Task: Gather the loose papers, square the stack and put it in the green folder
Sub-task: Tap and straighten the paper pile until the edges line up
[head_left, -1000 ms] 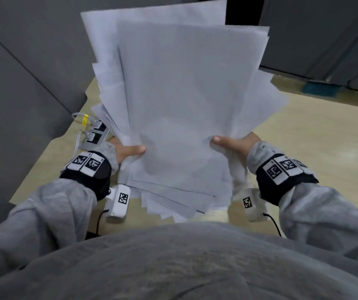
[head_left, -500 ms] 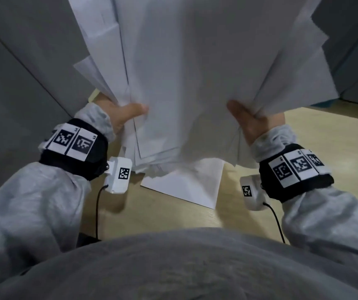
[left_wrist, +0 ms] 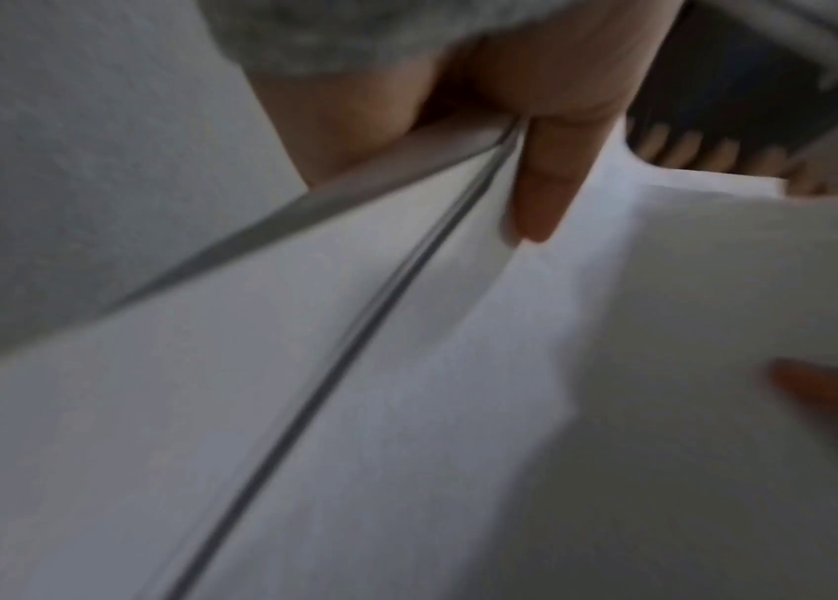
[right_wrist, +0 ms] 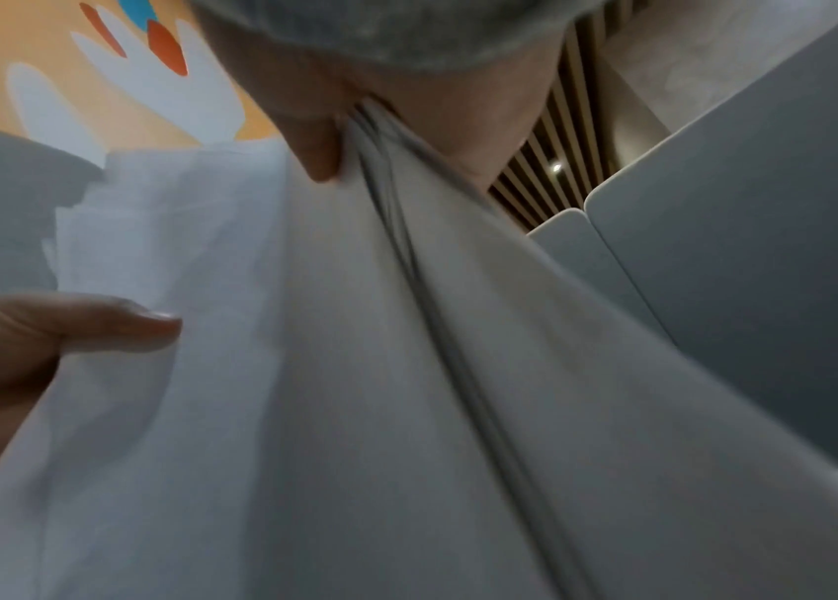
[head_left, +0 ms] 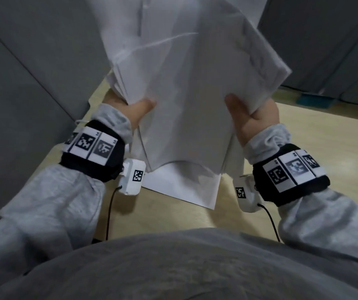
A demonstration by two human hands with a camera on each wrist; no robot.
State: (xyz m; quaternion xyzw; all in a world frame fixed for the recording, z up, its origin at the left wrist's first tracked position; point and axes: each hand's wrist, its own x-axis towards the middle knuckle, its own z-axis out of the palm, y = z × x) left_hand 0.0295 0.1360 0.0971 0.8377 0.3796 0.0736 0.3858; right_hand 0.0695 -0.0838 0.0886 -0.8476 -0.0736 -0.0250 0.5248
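A thick, uneven stack of white papers (head_left: 191, 79) stands nearly upright above the table, its sheets fanned and its upper part out of frame. My left hand (head_left: 130, 109) grips its left edge, thumb on the front. My right hand (head_left: 249, 118) grips the right edge, thumb laid across the front sheet. In the left wrist view the thumb (left_wrist: 545, 182) presses the paper edges (left_wrist: 355, 345); in the right wrist view the papers (right_wrist: 355, 365) run from between my thumb and fingers. One loose sheet (head_left: 184, 187) lies flat on the table below. No green folder is in view.
The light wooden table (head_left: 314, 152) extends to the right. Grey panels (head_left: 22, 94) close in on the left and behind. A teal object (head_left: 314, 100) sits at the far right edge of the table.
The stack has been lifted from low over the table up toward the camera and tipped more upright. One sheet that was under the stack now lies alone on the table.
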